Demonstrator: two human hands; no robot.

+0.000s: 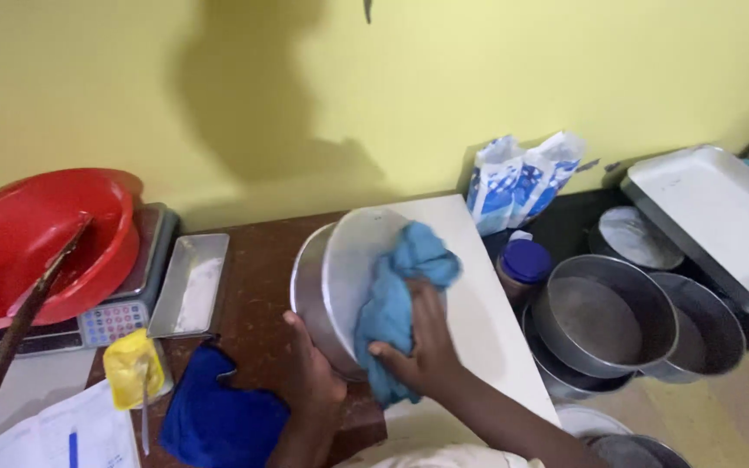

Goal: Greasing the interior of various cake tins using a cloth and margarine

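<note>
**Round tin being gripped and rubbed with a blue rag**

Both hands are working at the near edge of the tabletop [262, 260]. Left hand [309, 381] is clamping its grip on the rim of the round metal tin [327, 277], tilting it upright. Right hand [422, 342] is pressing a light blue cloth [400, 295] against the tin's base. Left of the tin, a dark blue cloth [214, 416] is lying.

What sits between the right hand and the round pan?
A light blue cloth: the right hand presses it against the round pan. The left hand grips the pan's rim directly.
</note>
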